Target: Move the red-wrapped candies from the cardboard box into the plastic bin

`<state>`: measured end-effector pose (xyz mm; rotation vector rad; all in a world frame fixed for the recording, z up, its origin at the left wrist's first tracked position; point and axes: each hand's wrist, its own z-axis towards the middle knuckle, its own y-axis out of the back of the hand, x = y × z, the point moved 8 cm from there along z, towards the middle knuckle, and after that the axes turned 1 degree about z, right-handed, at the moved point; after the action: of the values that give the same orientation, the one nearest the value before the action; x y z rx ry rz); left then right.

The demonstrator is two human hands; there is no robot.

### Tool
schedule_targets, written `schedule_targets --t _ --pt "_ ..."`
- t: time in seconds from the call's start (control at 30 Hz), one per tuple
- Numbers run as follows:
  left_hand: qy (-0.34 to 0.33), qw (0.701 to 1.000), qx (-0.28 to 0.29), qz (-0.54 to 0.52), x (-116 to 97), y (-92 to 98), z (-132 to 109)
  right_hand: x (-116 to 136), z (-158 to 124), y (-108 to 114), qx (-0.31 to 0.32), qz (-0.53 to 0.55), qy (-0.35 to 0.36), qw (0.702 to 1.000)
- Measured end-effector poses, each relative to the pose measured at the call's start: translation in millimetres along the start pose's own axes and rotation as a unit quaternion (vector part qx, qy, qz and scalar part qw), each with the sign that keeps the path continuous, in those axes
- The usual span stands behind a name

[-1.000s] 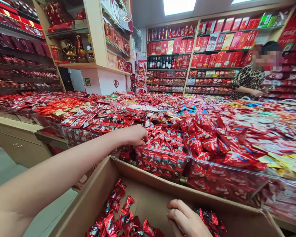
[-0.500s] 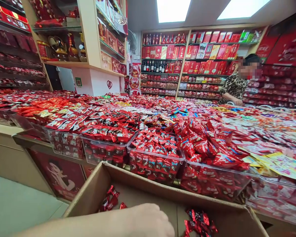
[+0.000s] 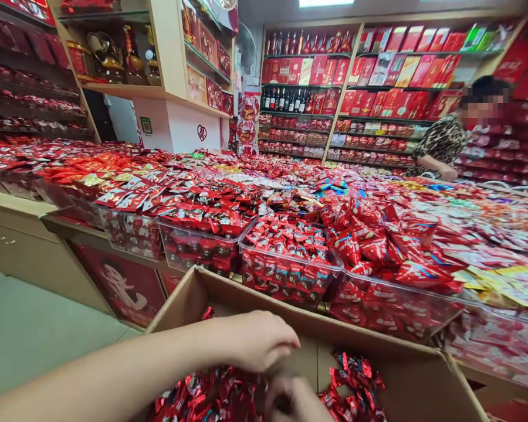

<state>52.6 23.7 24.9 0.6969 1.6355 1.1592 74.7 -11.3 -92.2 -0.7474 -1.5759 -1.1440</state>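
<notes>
Two hands work over the cardboard box [image 3: 378,347] in the head view. From the left, one forearm crosses its side edge above red-wrapped candies [image 3: 202,395]; the left hand [image 3: 264,341] has bent fingers held close together, their contents hidden. The right hand [image 3: 297,401] (badly blurred) curls just nearer, its pinch unreadable. Bare cardboard stretches between the left fingertips and a second candy heap [image 3: 354,384]. Beyond the far rim, a filled clear tub [image 3: 290,264] stands close.
</notes>
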Motion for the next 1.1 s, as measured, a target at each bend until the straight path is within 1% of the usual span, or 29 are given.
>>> schedule_targets --t 0.07,0.1,0.17,0.23,0.3,0.4,0.47,0.57,0.7,0.77,0.87,0.93,0.97,1.03,1.1 --pt "0.078 0.996 -0.005 -0.047 14 2.8 1 4 2 21 -0.057 0.111 -0.039 0.991" --pt "0.108 0.991 -0.005 -0.076 19 3.5 1 8 1 29 -0.073 0.177 -0.059 0.980" --pt "0.141 0.978 0.003 -0.155 23 1.7 3 20 -5 40 -0.086 0.282 -0.082 0.952" --pt "0.140 0.959 0.010 -0.246 22 -1.4 6 32 -11 49 -0.105 0.314 -0.082 0.940" --pt "0.142 0.936 0.002 -0.322 22 -4.0 8 41 -16 59 -0.140 0.312 -0.058 0.938" --pt "0.159 0.914 -0.035 -0.372 25 -3.5 9 43 -19 64 -0.167 0.323 -0.031 0.931" --pt "0.176 0.909 -0.051 -0.374 27 -2.0 8 42 -18 64 -0.166 0.326 -0.033 0.930" --pt "0.180 0.919 -0.067 -0.343 24 4.5 6 41 -19 67 -0.168 0.315 -0.035 0.934" --pt "0.131 0.956 -0.071 -0.252 14 14.6 3 43 -22 75 -0.200 0.280 -0.030 0.938" --pt "0.112 0.968 -0.066 -0.215 11 16.3 2 43 -22 75 -0.197 0.274 -0.028 0.941" --pt "0.087 0.974 -0.058 -0.201 5 18.7 0 42 -19 70 -0.174 0.292 -0.018 0.940" --pt "0.081 0.975 -0.069 -0.194 1 26.8 -3 39 -16 66 -0.151 0.316 -0.016 0.936" --pt "0.082 0.973 -0.090 -0.195 1 35.2 -4 37 -15 64 -0.143 0.323 -0.017 0.935" --pt "0.095 0.957 -0.174 -0.211 5 62.2 -10 30 -12 62 -0.140 0.317 -0.026 0.938" --pt "0.116 0.927 -0.273 -0.228 17 94.8 -17 22 -10 62 -0.151 0.291 -0.038 0.944"
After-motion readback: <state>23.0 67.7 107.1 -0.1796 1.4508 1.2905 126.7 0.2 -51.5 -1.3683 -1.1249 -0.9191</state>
